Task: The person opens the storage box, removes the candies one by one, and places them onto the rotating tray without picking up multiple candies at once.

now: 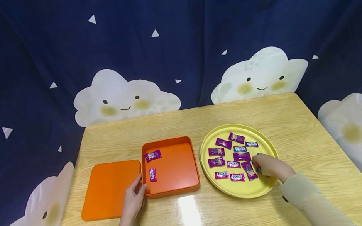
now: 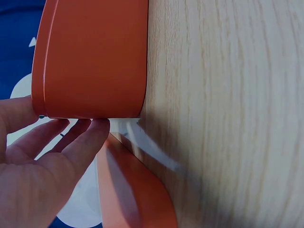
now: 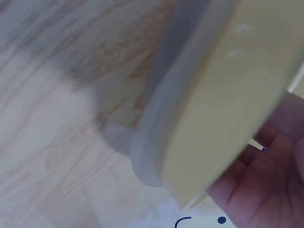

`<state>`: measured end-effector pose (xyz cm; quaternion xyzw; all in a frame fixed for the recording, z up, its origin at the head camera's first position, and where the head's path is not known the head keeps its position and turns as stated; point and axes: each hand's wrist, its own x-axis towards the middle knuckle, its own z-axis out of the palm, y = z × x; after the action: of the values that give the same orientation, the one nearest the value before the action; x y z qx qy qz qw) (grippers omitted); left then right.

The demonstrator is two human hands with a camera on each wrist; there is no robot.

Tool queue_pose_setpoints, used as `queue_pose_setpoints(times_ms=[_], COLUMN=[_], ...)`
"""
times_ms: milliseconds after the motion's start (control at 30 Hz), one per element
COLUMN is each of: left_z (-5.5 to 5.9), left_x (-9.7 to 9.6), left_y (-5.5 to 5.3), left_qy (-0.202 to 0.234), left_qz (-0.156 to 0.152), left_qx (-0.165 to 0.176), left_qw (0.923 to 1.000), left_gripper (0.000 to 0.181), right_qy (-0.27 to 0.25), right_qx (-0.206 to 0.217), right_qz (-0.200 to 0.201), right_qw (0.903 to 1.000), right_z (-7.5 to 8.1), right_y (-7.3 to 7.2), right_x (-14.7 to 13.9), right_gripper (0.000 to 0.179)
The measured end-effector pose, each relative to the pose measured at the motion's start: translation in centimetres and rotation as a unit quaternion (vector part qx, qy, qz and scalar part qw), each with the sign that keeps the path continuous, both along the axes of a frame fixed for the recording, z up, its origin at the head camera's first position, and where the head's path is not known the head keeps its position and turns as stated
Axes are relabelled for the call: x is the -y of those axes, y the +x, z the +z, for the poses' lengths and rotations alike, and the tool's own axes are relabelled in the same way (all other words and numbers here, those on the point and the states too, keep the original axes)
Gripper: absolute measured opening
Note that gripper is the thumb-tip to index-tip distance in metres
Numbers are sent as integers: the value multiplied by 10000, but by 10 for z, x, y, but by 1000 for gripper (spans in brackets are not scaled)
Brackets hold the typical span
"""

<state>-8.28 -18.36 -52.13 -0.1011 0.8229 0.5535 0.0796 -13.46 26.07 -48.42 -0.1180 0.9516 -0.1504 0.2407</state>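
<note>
An orange square box (image 1: 178, 168) holds two wrapped candies, a purple one (image 1: 153, 155) and a smaller magenta one (image 1: 152, 174), near its left wall. My left hand (image 1: 134, 202) grips the box's left side near the front corner; in the left wrist view the thumb is at the rim and the other fingers lie along the outer wall. Over the right part of a round yellow tray (image 1: 227, 190), my right hand (image 1: 273, 166) has its fingers curled down around a blue-wrapped candy (image 1: 259, 170), mostly hidden by the hand. In the right wrist view the tray's side hides most fingertips.
Several purple, magenta and blue candies, such as a purple one (image 1: 249, 170), lie spread on the tray. A flat orange lid (image 1: 108, 190) rests on the wooden table (image 1: 169, 224) left of the box. A dark blue curtain (image 1: 189, 49) with clouds hangs behind.
</note>
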Motion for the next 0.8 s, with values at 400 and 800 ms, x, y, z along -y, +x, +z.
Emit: queue_pose_setpoints(times_ms=[400, 800], left_z=[0, 0], left_x=[0, 0], left_y=[0, 0], left_qy=[-6, -5], left_qz=[-17, 6], left_qx=[22, 20], left_qw=[10000, 10000], left_gripper=[49, 50], right_qy=[-7, -30], right_qx=[-307, -39], right_qz=[132, 149], right_qw=[9994, 9999], right_z=[-5, 22], right_y=[3, -10], right_x=[-1, 9], right_gripper=[15, 18])
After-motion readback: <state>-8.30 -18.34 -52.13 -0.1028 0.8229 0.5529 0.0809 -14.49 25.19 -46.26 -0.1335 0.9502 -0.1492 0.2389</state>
